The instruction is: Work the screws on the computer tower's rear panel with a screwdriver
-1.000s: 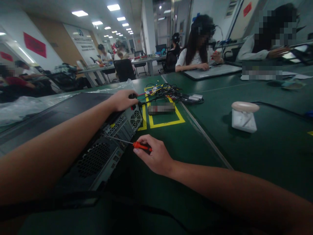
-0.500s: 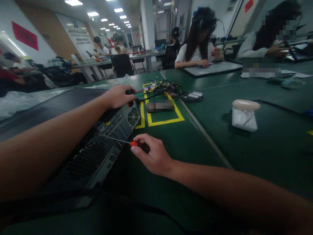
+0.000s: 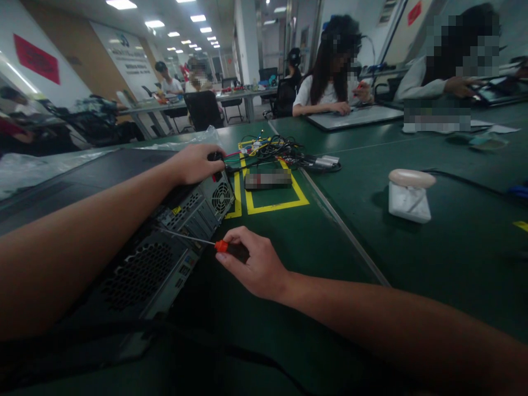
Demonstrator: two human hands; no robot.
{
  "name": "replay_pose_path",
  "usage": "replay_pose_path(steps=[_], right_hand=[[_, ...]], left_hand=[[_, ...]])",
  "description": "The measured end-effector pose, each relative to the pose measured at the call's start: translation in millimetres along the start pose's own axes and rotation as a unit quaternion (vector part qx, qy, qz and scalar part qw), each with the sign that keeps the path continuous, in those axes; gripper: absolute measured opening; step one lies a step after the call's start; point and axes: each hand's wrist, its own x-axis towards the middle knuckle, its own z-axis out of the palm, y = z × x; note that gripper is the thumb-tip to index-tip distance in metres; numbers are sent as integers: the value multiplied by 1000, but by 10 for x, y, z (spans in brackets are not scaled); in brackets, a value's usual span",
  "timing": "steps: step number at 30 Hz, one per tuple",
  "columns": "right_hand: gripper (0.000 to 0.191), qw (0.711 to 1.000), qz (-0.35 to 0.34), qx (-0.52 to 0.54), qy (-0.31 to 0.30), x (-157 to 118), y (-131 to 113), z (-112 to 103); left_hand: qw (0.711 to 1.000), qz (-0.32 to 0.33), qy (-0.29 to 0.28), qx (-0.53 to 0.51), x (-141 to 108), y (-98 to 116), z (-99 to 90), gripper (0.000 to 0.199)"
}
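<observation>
A black and grey computer case (image 3: 140,269) lies on the green table, its vented rear side facing me. My left hand (image 3: 201,164) rests at the far corner of the case, its fingers curled round a small black thing, perhaps a plug, beside the round fan grille (image 3: 221,198). In my right hand (image 3: 256,263) is a screwdriver (image 3: 221,246) with a red handle, pinched between thumb and fingers. Its long thin shaft points left, and the tip meets the rear of the case near the expansion slots; the exact contact spot is too dark to tell.
Beyond the case lie tangled cables (image 3: 284,148) and a blurred dark box (image 3: 268,180) inside yellow tape (image 3: 278,208). A white case-like object (image 3: 410,203) stands right. Clear plastic wrap (image 3: 25,173) lies left. Two people (image 3: 330,82) sit across the table; dark straps cross the bottom.
The view has shifted slightly, so most things sit a little further left. Both hands keep their holds, and the screwdriver still points at the rear of the case.
</observation>
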Motion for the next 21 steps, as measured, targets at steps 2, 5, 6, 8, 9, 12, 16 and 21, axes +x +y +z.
replay_pose_path(steps=[2,5,6,8,9,12,16,21], right_hand=[[17,1000,0,-3,1,-1,-3,-4],[17,1000,2,0,-3,-5,3,-5],[17,1000,2,2,-3,-6,7,-2],[17,1000,0,2,0,-6,18,5],[17,1000,0,1,1,-5,22,9],[17,1000,2,1,0,-1,29,17],[19,1000,8,-4,-2,-2,20,8],[20,1000,-5,-26,1,-2,17,-9]], left_hand=[[1000,2,-2,1,4,-3,-2,59],[1000,2,-6,5,8,-7,-3,59],[1000,2,-7,8,8,-7,-2,60],[1000,1,-7,15,6,-6,1,61],[1000,1,-7,19,6,-7,3,61],[1000,0,-3,22,4,-13,16,61],[1000,6,5,21,3,-21,26,61],[1000,-2,-3,21,-2,-5,16,62]])
